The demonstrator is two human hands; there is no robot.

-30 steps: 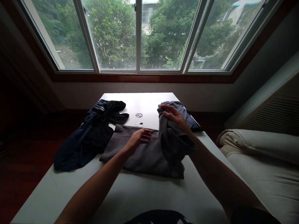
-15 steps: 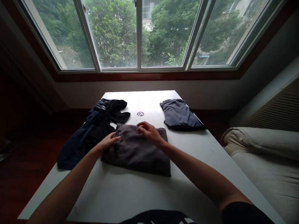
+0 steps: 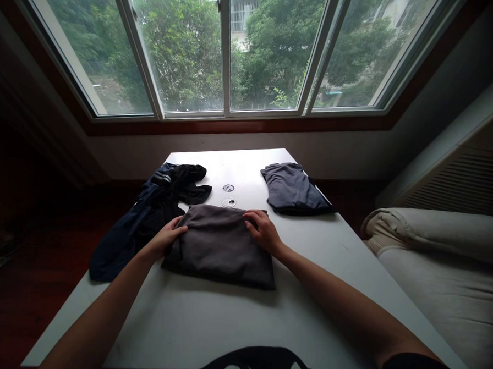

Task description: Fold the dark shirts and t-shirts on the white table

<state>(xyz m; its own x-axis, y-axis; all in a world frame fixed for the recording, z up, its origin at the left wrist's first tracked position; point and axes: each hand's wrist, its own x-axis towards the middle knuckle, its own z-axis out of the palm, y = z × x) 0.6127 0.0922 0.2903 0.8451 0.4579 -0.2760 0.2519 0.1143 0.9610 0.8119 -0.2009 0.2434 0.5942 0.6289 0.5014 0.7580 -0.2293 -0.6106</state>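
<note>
A dark grey-brown folded garment (image 3: 220, 246) lies flat in front of me on the white table (image 3: 188, 330). My left hand (image 3: 169, 235) is at its left edge, thumb over the cloth and fingers along the far side, gripping the edge. On the far right part of the garment rests my right hand (image 3: 262, 228), its fingers loosely bent and apart, touching the top layer without a visible grip. The exact kind of garment cannot be made out while folded.
Rumpled dark blue and black clothes (image 3: 136, 223) lie at the table's left side. A folded blue-grey garment (image 3: 292, 187) sits at the far right. Two round cable holes (image 3: 228, 188) are in the tabletop. A beige padded seat (image 3: 449, 273) stands to the right, beyond the table edge.
My right hand has moved right across the garment and come down onto its far right part. The garment's top looks smoother. My left hand stays at the left edge.
</note>
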